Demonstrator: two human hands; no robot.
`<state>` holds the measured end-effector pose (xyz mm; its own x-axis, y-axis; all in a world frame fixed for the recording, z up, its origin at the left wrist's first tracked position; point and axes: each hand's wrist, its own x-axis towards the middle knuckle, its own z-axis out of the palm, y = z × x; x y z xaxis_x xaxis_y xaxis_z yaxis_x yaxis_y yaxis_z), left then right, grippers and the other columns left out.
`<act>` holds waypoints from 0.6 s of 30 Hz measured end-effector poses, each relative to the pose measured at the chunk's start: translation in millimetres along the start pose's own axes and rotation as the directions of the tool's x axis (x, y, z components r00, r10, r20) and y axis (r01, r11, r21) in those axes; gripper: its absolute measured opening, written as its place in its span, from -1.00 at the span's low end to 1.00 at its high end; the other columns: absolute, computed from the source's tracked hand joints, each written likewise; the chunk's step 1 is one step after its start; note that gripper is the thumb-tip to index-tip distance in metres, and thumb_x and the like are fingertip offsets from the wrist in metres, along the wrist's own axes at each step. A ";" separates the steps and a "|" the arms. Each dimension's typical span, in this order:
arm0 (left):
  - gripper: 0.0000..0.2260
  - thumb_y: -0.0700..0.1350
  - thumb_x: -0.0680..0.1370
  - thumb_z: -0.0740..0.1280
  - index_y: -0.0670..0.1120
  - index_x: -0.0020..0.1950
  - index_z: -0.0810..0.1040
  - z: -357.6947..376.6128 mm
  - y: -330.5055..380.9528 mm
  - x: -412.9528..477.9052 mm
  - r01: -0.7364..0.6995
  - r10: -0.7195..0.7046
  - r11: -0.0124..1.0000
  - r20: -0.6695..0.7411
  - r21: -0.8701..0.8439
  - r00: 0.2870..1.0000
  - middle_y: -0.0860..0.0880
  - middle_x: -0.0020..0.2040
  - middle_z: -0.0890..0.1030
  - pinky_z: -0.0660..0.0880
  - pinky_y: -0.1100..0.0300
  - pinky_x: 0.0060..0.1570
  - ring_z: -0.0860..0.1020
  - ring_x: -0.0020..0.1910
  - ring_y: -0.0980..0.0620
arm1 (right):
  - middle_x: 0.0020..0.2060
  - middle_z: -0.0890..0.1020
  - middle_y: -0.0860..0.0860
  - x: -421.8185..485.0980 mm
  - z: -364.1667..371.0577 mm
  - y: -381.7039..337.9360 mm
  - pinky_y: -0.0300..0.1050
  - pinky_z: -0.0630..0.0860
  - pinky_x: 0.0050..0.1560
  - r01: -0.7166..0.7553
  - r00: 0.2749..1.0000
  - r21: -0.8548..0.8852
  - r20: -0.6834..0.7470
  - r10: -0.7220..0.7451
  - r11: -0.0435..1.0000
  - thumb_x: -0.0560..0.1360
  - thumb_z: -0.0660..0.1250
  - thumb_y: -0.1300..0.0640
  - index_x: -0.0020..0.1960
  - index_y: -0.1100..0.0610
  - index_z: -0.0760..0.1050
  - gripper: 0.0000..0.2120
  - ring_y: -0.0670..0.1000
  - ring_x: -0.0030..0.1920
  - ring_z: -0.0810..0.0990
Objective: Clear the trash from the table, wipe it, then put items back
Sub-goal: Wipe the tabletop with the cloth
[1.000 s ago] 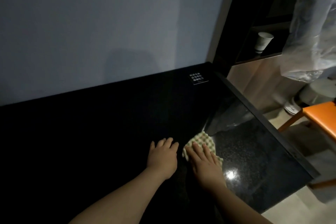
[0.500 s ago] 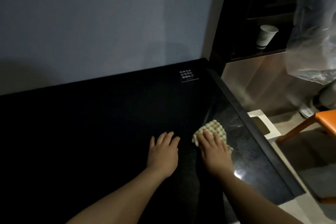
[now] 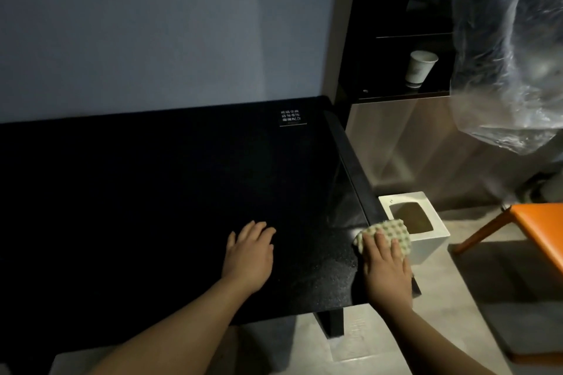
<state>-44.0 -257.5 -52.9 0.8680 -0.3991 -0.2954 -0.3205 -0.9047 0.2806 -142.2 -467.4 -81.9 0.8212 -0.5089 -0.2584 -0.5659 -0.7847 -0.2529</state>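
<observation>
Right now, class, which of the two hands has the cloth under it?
The right hand, at the right edge of the table, presses on the checked cloth. The left hand rests flat on the dark tabletop, touching no cloth.

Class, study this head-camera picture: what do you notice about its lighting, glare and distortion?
Head view: dim overall, the black table losing detail on its left; head view: a faint speckled sheen beside the cloth under the right hand; head view: the wide lens tilts upright lines, and the plastic sheet shows pale highlights.
</observation>
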 end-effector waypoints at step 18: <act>-0.60 -0.02 0.66 0.00 0.07 0.51 0.15 11.8 -130.6 -135.9 0.191 -0.199 0.979 -0.120 -0.076 0.973 0.10 0.54 0.13 0.04 0.18 0.43 0.01 0.53 0.10 | 0.54 -0.08 -0.08 -130.5 91.5 -177.0 -0.15 -0.27 0.40 0.708 0.686 0.015 0.225 -0.692 0.707 0.62 -0.02 0.23 0.53 -0.10 -0.02 -0.46 0.03 0.54 -0.16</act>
<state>-124.6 -86.9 -60.1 0.9536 -0.1902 -0.2334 -0.1190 -0.9502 0.2880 -156.0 -229.7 -88.8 0.9381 0.2735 -0.2125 0.1801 -0.9092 -0.3754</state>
